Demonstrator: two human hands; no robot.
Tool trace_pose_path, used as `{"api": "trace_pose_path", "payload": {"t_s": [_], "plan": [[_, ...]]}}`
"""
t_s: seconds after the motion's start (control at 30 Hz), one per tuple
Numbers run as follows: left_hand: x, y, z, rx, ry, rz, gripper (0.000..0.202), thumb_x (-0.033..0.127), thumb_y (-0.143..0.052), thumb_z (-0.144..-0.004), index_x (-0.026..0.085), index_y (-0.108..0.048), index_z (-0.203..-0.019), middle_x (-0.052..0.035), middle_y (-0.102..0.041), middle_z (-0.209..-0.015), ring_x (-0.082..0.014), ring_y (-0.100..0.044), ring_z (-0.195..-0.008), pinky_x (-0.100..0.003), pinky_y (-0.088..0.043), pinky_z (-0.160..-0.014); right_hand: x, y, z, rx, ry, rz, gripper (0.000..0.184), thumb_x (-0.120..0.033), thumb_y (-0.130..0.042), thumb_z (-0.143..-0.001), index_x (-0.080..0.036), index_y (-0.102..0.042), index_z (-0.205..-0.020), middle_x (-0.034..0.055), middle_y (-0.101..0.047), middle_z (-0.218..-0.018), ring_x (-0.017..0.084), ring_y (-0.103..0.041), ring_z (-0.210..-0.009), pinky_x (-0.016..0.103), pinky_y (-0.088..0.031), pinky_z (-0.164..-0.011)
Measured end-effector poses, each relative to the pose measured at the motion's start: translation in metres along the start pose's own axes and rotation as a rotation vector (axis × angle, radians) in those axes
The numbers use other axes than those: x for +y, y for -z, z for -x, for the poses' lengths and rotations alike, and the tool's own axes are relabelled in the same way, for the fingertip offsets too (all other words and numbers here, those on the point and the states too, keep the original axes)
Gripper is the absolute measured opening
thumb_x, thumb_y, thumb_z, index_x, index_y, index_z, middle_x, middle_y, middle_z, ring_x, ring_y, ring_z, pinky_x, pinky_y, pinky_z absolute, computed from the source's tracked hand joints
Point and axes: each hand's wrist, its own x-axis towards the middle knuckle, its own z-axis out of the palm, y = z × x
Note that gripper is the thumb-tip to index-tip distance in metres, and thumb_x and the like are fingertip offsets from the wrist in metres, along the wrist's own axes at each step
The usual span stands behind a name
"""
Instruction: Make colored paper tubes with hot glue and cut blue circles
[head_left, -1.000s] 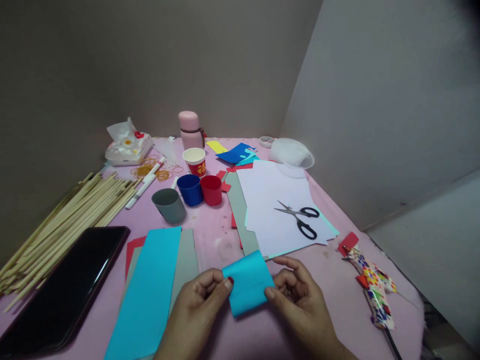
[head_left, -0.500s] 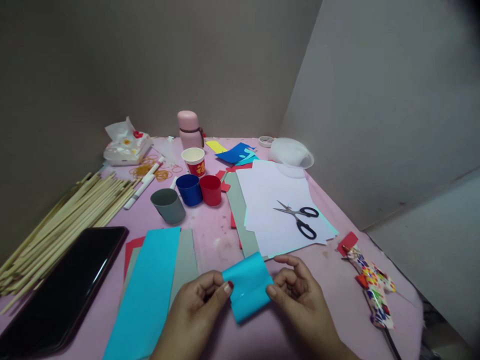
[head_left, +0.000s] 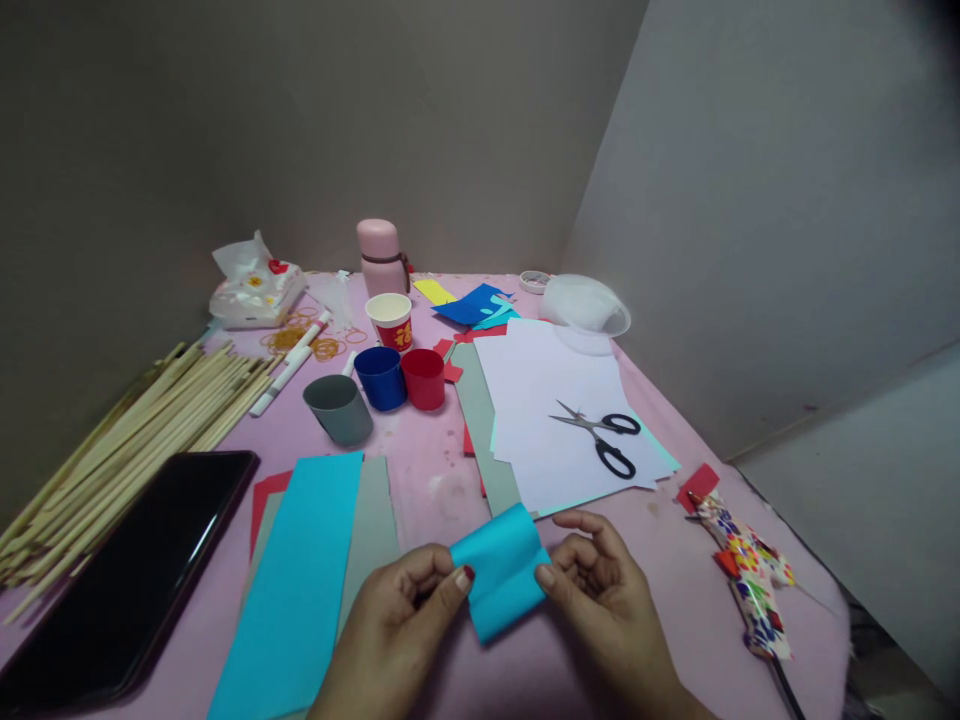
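Note:
A small piece of light blue paper (head_left: 501,568), curled into a loose roll, is pinched between both my hands low in the view, just above the pink table (head_left: 427,480). My left hand (head_left: 397,625) grips its left edge with thumb and fingers closed. My right hand (head_left: 600,590) holds the right edge, thumb on the paper, fingers curled. A long light blue strip (head_left: 300,580) lies over grey and red sheets to the left of my hands.
Black scissors (head_left: 600,438) lie on white sheets (head_left: 547,400). Grey (head_left: 339,408), blue (head_left: 380,377) and red (head_left: 424,378) cups, a paper cup (head_left: 391,320), a pink flask (head_left: 378,256), wooden sticks (head_left: 127,440), a black tablet (head_left: 127,570), a patterned wrapped item (head_left: 750,585).
My hands have drawn closer together, and the blue piece has curled tighter and narrower between them. Nothing else on the table has moved.

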Motion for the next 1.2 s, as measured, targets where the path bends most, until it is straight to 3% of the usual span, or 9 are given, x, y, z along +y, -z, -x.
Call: {"api": "trace_pose_path", "payload": {"t_s": [0.23, 0.47, 0.73, 0.97, 1.07, 1.2], "plan": [[-0.002, -0.003, -0.005, 0.035, 0.079, 0.131, 0.032, 0.042, -0.062, -0.072, 0.020, -0.049, -0.054, 0.0069, -0.039, -0.053, -0.0116, -0.035, -0.053, -0.021, -0.030, -0.053, 0.003, 0.003, 0.005, -0.012, 0.069, 0.038, 0.035, -0.033, -0.071, -0.075, -0.025, -0.051, -0.104, -0.0075, -0.057, -0.060, 0.011, -0.051, -0.058, 0.023, -0.037, -0.057], [-0.004, -0.001, -0.003, 0.008, 0.026, 0.059, 0.030, 0.043, -0.061, -0.074, 0.019, -0.054, -0.057, 0.0050, -0.046, -0.056, -0.0131, -0.042, -0.058, -0.021, -0.034, -0.056, -0.002, 0.002, -0.001, -0.014, -0.007, -0.063, 0.039, -0.035, -0.077, -0.069, -0.023, -0.051, -0.096, -0.0095, -0.054, -0.055, 0.008, -0.046, -0.051, 0.019, -0.035, -0.051], [-0.006, -0.003, -0.004, -0.011, 0.017, 0.081, 0.031, 0.043, -0.063, -0.073, 0.019, -0.054, -0.056, 0.0055, -0.045, -0.055, -0.0123, -0.041, -0.056, -0.020, -0.034, -0.055, 0.001, 0.002, -0.002, 0.009, 0.010, -0.057, 0.038, -0.036, -0.076, -0.070, -0.022, -0.051, -0.095, -0.0096, -0.052, -0.054, 0.008, -0.046, -0.051, 0.018, -0.035, -0.051], [-0.008, -0.006, -0.004, -0.014, 0.079, 0.214, 0.029, 0.046, -0.063, -0.074, 0.018, -0.061, -0.065, 0.0024, -0.057, -0.064, -0.0146, -0.048, -0.064, -0.021, -0.039, -0.062, 0.001, 0.002, -0.002, 0.014, 0.037, -0.059, 0.035, -0.032, -0.076, -0.070, -0.023, -0.052, -0.094, -0.0098, -0.053, -0.055, 0.007, -0.047, -0.050, 0.015, -0.037, -0.049], [-0.009, -0.005, -0.005, -0.002, 0.050, 0.202, 0.029, 0.046, -0.064, -0.073, 0.018, -0.063, -0.067, 0.0021, -0.057, -0.065, -0.0153, -0.049, -0.066, -0.021, -0.039, -0.063, 0.007, 0.005, 0.000, 0.015, 0.115, 0.040, 0.029, -0.027, -0.072, -0.074, -0.026, -0.053, -0.096, -0.0086, -0.056, -0.058, 0.008, -0.052, -0.053, 0.016, -0.042, -0.051], [-0.009, -0.005, -0.007, 0.007, 0.018, 0.255, 0.026, 0.045, -0.066, -0.073, 0.019, -0.065, -0.068, 0.0008, -0.060, -0.065, -0.0177, -0.052, -0.070, -0.023, -0.041, -0.068, 0.016, 0.009, 0.004, 0.047, 0.437, 0.334, 0.033, -0.016, -0.067, -0.077, -0.029, -0.053, -0.104, -0.0049, -0.064, -0.069, 0.011, -0.059, -0.058, 0.019, -0.049, -0.056]]}}
